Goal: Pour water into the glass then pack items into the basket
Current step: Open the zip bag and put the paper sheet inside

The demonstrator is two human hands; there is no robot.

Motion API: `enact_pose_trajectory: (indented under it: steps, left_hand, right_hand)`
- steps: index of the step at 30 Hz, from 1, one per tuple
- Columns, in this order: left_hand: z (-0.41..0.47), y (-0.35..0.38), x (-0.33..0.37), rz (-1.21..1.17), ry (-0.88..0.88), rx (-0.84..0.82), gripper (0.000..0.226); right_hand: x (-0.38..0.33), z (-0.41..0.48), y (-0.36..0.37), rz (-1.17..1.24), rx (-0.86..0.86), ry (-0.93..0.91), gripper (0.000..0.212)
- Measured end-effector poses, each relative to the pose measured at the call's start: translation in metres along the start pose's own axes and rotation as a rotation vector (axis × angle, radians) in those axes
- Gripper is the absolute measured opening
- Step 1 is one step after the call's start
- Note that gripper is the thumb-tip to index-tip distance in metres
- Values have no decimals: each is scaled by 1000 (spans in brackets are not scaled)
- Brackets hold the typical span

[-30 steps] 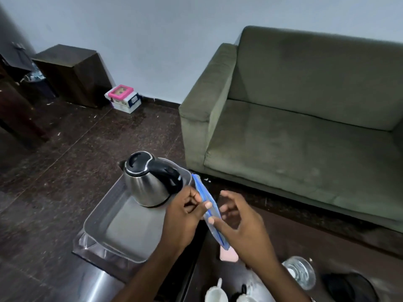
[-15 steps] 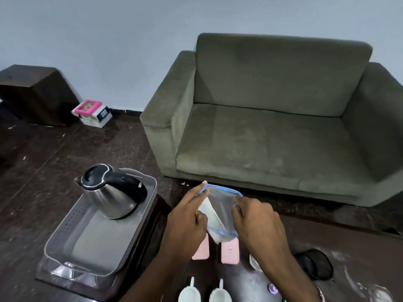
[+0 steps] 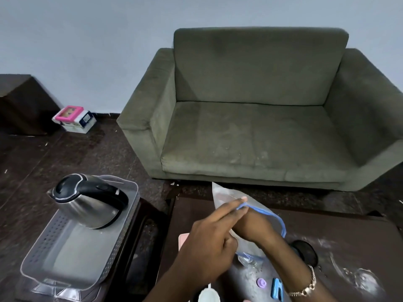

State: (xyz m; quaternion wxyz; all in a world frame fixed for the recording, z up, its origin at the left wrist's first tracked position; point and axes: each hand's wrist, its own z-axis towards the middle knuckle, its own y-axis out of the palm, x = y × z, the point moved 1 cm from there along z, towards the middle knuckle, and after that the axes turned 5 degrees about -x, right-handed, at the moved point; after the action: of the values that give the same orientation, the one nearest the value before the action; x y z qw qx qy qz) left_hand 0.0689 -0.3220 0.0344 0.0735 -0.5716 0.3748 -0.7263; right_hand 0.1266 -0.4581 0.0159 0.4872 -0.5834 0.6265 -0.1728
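A clear zip bag (image 3: 226, 194) with a blue seal hangs over the dark table (image 3: 340, 227). My left hand (image 3: 209, 243) pinches its blue rim, fingers stretched toward the sofa. My right hand (image 3: 256, 225) is pushed into the bag's open mouth, with the rim looped around it and its fingertips hidden behind the left hand. A steel kettle (image 3: 87, 203) with a black handle stands in the far end of the grey perforated basket (image 3: 43, 247) on a stand at the left. The clear glass (image 3: 363, 280) is at the lower right on the table.
A black round lid (image 3: 306, 252), a purple piece (image 3: 261, 282), a blue piece (image 3: 277, 290), a pink item (image 3: 181, 239) and a white object (image 3: 208, 295) lie on the table. A green sofa (image 3: 250, 136) is beyond it; boxes (image 3: 73, 118) sit on the floor.
The view has swung right, toward the sofa and table. The bag has turned from edge-on to open-mouthed, and my right hand has gone from gripping its edge to inside the mouth.
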Motion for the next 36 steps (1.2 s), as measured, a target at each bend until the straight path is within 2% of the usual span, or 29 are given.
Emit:
enact_pose_trajectory:
  steps: [2,6,8,10,12,16,17,18,19,21,24,25,27,30,36]
  left_hand:
    - [3,6,0,31,-21,-23,73]
    - [13,12,-12,72,-154,29,79]
    - [16,14,-21,83,-216,43,80]
    - [19,17,-30,96,-259,48,80]
    - [22,21,-40,94,-308,49,83]
    - [27,27,-52,98,-361,59,80]
    - [28,28,-54,95,-367,62,79]
    - [29,28,-55,98,-370,62,78]
    - [31,28,-56,106,-368,59,77]
    - [36,31,-57,119,-358,43,75]
    - [46,36,-54,124,-351,10,76]
    - [49,37,-54,130,-351,-1,77]
    - [56,38,-55,152,-353,-18,77]
    - [66,40,-56,188,-341,-38,74]
    - [76,50,-57,207,-350,-69,74]
  right_hand:
    - [1,3,2,-52,-33,4,32]
    - [4,1,7,88,128,-83,14]
    - [3,-6,6,130,192,-83,23]
    - [1,-12,12,99,150,-132,37]
    - [-3,-21,21,70,183,-137,31]
    - [5,-40,25,-32,499,-4,16]
    - [11,-45,22,43,608,11,9]
    - [16,-49,19,158,692,35,10]
    - [24,-53,15,288,730,77,20]
    - [40,-60,6,447,685,142,42]
    - [63,-69,-16,469,508,249,67]
    - [70,-73,-25,419,448,281,64]
    - [84,-78,-41,318,370,312,41]
    - [102,-90,-58,327,388,306,16]
    - [150,-121,-57,469,544,346,15]
